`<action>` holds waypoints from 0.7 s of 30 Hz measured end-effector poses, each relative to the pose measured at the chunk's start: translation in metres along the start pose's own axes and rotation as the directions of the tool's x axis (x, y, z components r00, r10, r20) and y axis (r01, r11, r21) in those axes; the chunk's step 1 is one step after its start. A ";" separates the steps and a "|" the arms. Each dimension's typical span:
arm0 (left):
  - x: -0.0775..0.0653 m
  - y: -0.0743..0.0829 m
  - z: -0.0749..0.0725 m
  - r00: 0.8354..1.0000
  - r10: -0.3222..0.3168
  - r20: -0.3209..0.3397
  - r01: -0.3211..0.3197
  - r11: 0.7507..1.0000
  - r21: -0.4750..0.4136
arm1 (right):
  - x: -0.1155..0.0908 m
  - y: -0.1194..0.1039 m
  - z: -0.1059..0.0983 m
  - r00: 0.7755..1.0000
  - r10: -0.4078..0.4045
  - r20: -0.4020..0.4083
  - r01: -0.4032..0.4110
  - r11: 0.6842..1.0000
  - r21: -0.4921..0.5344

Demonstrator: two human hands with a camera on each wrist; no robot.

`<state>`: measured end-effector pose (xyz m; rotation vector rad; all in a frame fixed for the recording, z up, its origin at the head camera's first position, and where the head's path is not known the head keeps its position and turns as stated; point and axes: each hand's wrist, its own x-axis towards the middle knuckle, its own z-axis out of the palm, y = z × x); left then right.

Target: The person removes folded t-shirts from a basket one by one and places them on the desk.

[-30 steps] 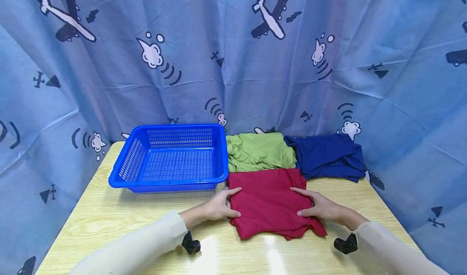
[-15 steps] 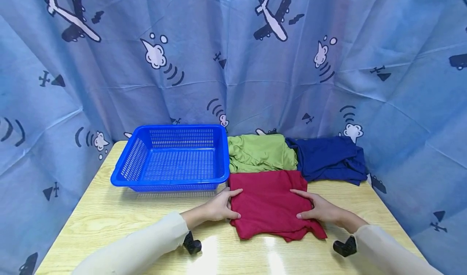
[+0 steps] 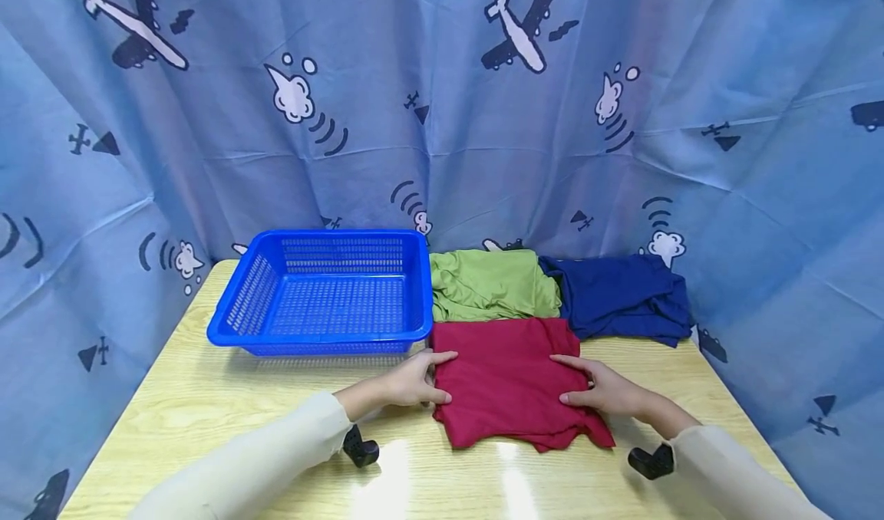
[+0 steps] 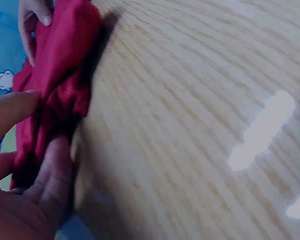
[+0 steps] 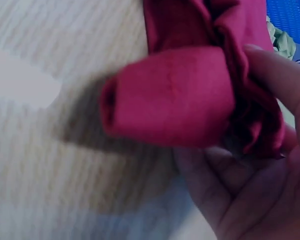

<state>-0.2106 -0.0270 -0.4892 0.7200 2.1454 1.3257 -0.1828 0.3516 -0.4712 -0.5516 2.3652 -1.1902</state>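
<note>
A folded dark red shirt (image 3: 511, 382) lies on the table's right half in the head view, its front edge uneven. My left hand (image 3: 410, 380) grips its left side, thumb on top. In the left wrist view the fingers (image 4: 55, 172) reach beneath the red fabric. At the opposite side, my right hand (image 3: 611, 388) pinches the shirt's right edge between thumb and fingers. The right wrist view shows that thumb (image 5: 280, 75) over the folds, with fingers underneath. A sleeve-like end of the shirt hangs out beside them. Fingertips under the cloth are hidden.
A blue plastic basket (image 3: 321, 346) with nothing in it stands at the back left of the wooden table (image 3: 228, 413). Behind the shirt lie a folded green cloth (image 3: 493, 286) and, right of it, a navy cloth (image 3: 618, 297). A patterned blue curtain (image 3: 442, 121) hangs behind.
The head view shifts slightly. Both hands keep their hold on the red shirt, and nothing else has visibly moved.
</note>
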 end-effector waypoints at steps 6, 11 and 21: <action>-0.006 0.002 -0.005 1.000 -0.003 0.025 0.003 1.000 -0.007 | -0.003 -0.004 -0.010 0.999 0.013 0.037 -0.011 0.998 -0.061; -0.011 0.001 -0.009 1.000 0.019 0.019 -0.020 0.998 0.053 | -0.009 -0.007 -0.017 0.999 0.006 0.041 -0.004 0.998 -0.062; -0.022 -0.002 -0.017 0.998 0.054 0.041 -0.056 0.997 0.053 | -0.027 -0.024 -0.026 1.000 0.015 -0.026 -0.020 0.979 -0.202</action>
